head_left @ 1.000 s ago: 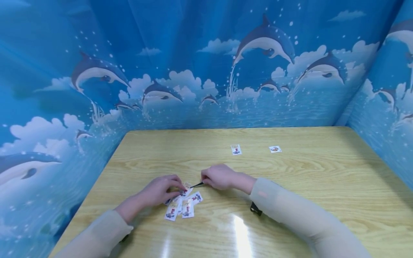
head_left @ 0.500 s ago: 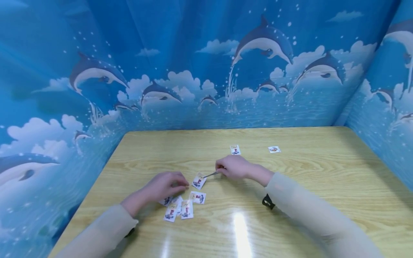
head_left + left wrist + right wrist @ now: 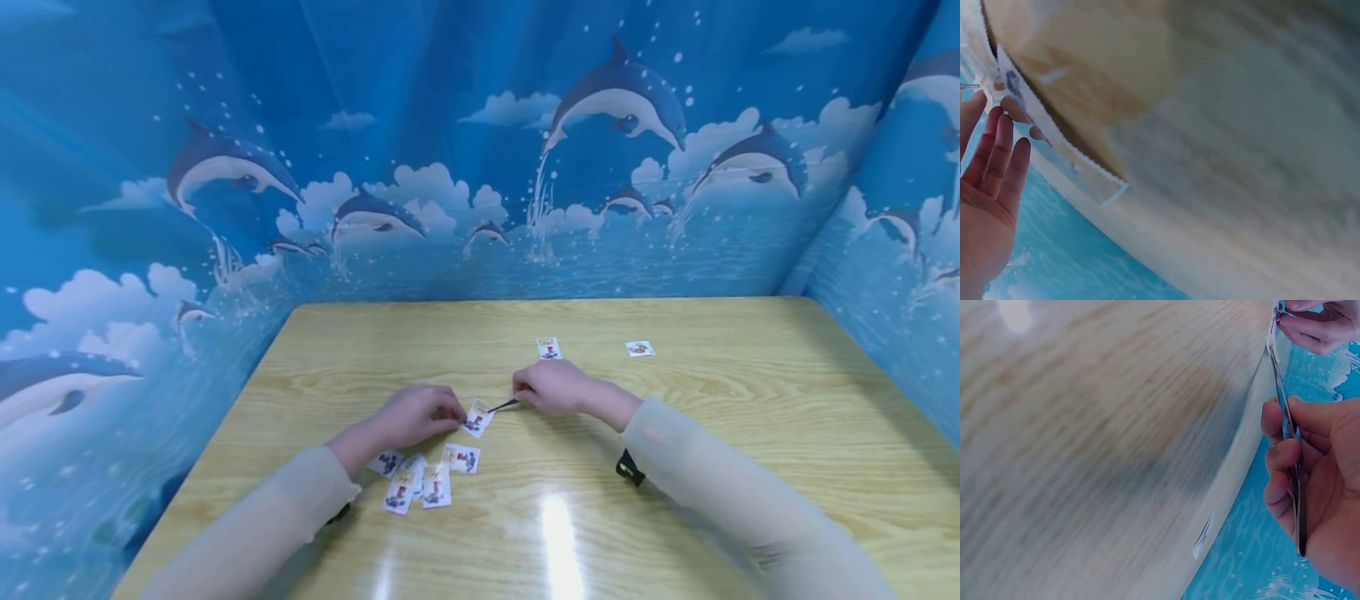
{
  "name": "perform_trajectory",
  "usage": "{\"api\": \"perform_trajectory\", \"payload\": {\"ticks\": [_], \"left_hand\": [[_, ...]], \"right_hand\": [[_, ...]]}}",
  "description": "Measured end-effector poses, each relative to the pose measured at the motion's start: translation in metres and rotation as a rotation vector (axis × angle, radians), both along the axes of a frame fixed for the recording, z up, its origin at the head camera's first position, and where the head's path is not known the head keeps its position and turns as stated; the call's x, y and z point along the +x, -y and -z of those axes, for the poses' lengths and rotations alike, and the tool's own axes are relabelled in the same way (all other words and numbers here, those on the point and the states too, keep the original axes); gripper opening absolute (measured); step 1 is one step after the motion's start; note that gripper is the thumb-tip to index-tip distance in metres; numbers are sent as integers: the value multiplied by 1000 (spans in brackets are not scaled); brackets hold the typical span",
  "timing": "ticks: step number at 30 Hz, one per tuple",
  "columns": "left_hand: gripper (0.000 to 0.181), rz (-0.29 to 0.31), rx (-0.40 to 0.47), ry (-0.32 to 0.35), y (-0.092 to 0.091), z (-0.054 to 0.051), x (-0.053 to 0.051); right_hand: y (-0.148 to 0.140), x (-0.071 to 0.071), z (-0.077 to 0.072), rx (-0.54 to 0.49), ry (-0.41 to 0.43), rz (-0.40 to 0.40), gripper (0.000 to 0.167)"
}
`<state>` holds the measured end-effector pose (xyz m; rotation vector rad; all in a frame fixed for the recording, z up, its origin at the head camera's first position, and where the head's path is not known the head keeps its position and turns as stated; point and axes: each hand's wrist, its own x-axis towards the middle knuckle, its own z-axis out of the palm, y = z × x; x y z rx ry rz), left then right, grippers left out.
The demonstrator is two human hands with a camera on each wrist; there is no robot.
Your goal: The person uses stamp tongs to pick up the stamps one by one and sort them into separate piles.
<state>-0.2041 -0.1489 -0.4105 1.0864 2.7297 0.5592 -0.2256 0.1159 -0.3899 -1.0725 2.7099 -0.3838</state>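
Note:
Silver tweezers [image 3: 1299, 500] are gripped between the thumb and curled fingers of my right hand [image 3: 553, 388]; their tips meet the upper right of a small printed card [image 3: 477, 418]. At that card's left edge, my left hand [image 3: 420, 415] pinches with thumb and fingertips, which the right wrist view shows close around it. The left wrist view has the left hand [image 3: 988, 212] at its left border, fingers fairly straight. Below the hands, overlapping cards [image 3: 399, 490] lie on the wooden table [image 3: 645, 517], with one card [image 3: 462, 458] at their right.
Two more cards lie toward the table's back: one [image 3: 549, 347] just beyond my right hand, another [image 3: 640, 348] farther right. A blue dolphin-print curtain [image 3: 450, 150] stands behind the table and along its sides.
One card has come away from the pile, up and to the right, with the tweezers and right hand. My left hand let go of it, then followed to its left edge.

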Motion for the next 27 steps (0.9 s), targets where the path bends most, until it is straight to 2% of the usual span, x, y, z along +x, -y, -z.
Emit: {"api": "perform_trajectory", "payload": {"ticks": [7,19,27], "left_hand": [[10,-4,-47,-49,-6,3,-3],[7,-25,-37,-30,-6,4,0],[6,-32,-47,-27,-7,4,1]], "right_hand": [[-2,-3,3,-11,-10,7,11],[11,-8,6,-16,-40,23,11],[12,-4,8,-56,-10,54,11]]}}
